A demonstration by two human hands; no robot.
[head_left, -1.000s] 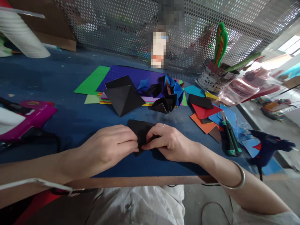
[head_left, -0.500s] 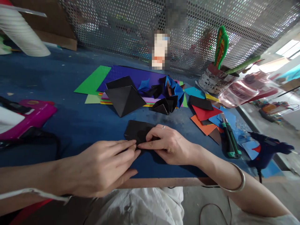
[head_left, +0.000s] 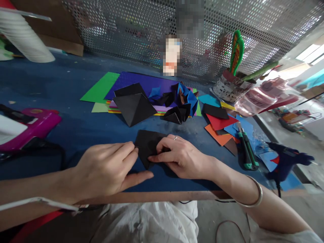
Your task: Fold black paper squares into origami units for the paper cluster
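A folded piece of black paper (head_left: 148, 143) lies on the blue tabletop close to the front edge. My right hand (head_left: 181, 155) presses down on its right half, index finger stretched out and the other fingers curled on or over the paper; its right end is hidden beneath them. At the paper's left edge are the fingertips of my left hand (head_left: 111, 167), held side by side with the thumb stretched apart. Beyond lie black folded paper pieces (head_left: 135, 106) on a stack of coloured sheets (head_left: 106, 87), beside a cluster of blue, black and brown folded paper (head_left: 187, 98).
To the right are paper scraps (head_left: 222, 123), a green-handled utility knife (head_left: 248, 150), a glue gun (head_left: 286, 162), a pink plastic bottle (head_left: 260, 96) and a container (head_left: 229, 86) holding green-handled scissors. A magenta tool (head_left: 37, 126) with a cord stands left. A perforated metal panel (head_left: 121, 33) rises behind.
My left hand has slid left and slightly away from me, from the paper's lower point to its left edge. That pointed lower corner now shows. The right hand stays pressed on the paper.
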